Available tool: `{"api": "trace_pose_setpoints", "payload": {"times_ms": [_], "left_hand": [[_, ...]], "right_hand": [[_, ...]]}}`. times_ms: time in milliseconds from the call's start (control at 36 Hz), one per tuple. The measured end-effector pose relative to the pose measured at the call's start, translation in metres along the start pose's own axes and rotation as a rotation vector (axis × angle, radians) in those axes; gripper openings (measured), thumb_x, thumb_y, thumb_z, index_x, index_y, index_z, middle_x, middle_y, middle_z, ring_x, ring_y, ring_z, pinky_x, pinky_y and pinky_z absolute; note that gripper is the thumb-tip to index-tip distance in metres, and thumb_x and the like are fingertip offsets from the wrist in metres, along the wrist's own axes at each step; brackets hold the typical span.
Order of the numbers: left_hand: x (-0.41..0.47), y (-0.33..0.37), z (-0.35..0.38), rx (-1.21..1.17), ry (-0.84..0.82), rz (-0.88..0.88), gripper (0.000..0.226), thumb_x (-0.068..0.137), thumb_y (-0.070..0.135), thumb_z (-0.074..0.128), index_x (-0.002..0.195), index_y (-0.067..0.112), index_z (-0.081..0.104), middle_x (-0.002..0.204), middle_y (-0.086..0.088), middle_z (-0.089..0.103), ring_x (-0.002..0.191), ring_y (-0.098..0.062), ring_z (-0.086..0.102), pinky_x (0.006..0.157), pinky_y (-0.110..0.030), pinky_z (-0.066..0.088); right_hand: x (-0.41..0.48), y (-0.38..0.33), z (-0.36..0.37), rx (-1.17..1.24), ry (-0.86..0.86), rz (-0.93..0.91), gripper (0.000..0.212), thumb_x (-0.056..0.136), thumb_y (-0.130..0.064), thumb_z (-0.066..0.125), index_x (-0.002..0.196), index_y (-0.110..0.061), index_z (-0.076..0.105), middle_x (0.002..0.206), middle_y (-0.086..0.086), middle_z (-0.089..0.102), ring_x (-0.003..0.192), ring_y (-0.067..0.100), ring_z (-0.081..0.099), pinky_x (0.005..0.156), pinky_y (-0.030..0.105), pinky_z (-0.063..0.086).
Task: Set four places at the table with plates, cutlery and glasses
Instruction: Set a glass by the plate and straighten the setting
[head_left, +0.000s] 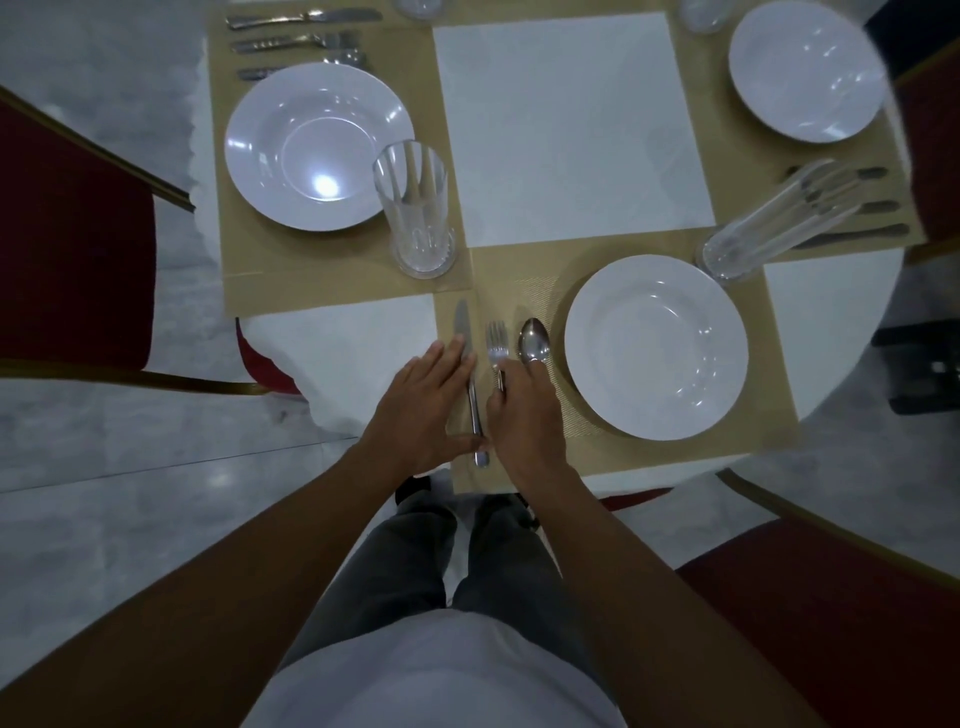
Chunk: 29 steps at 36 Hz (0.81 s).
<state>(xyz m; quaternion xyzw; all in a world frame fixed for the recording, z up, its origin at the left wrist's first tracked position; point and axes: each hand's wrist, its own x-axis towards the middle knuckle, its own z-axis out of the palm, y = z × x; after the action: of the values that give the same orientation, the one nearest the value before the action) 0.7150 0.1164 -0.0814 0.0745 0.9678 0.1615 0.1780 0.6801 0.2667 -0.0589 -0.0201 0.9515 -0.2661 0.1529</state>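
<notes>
White counter (571, 130) with tan mats fills my view. On the nearest mat (519, 270), left of the plate (655, 347), my left hand (426, 402) lies flat and open, fingers resting against the knife (464, 332). My right hand (524, 410) is curled over the fork (496, 345) and spoon (534, 340) handles, fingertips pressing them. No writing is legible.

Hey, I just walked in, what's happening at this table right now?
A person is setting the table. Both hands are at the nearest place: the left hand lies open beside the knife, and the right hand covers the handles of the fork and spoon, which lie left of a white plate. Two other places in view already have plates and cutlery, and a glass stands by the left one.
</notes>
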Motion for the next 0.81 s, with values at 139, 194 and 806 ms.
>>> {"api": "trace_pose_setpoints", "payload": {"times_ms": [139,194,806], "left_hand": [[0.000,0.001,-0.004,-0.008,0.014,-0.001,0.112,0.072,0.087,0.038,0.158,0.021,0.009,0.166,-0.001,0.000,0.152,-0.024,0.006,0.119,-0.044,0.021],[0.000,0.000,-0.005,-0.029,0.041,-0.009,0.109,0.075,0.083,0.045,0.158,0.021,0.011,0.166,-0.001,0.003,0.152,-0.022,0.011,0.118,-0.043,0.023],[-0.003,-0.018,-0.013,-0.158,0.020,-0.106,0.077,0.096,0.045,0.055,0.157,0.018,0.016,0.165,0.002,0.005,0.152,-0.017,0.004,0.119,-0.040,0.019]], "right_hand": [[-0.001,0.005,-0.005,0.031,0.021,-0.009,0.028,0.103,-0.016,0.051,0.129,-0.012,0.061,0.119,0.006,0.063,0.098,0.013,0.061,0.078,0.021,0.048],[-0.004,0.009,-0.011,0.032,0.051,-0.007,0.023,0.104,-0.014,0.051,0.122,-0.010,0.064,0.112,0.007,0.064,0.093,0.013,0.060,0.077,0.022,0.048],[-0.018,0.038,-0.013,-0.254,0.080,-0.041,0.017,0.094,-0.008,0.069,0.109,-0.002,0.068,0.095,0.014,0.069,0.077,0.020,0.067,0.069,0.028,0.056]]}}
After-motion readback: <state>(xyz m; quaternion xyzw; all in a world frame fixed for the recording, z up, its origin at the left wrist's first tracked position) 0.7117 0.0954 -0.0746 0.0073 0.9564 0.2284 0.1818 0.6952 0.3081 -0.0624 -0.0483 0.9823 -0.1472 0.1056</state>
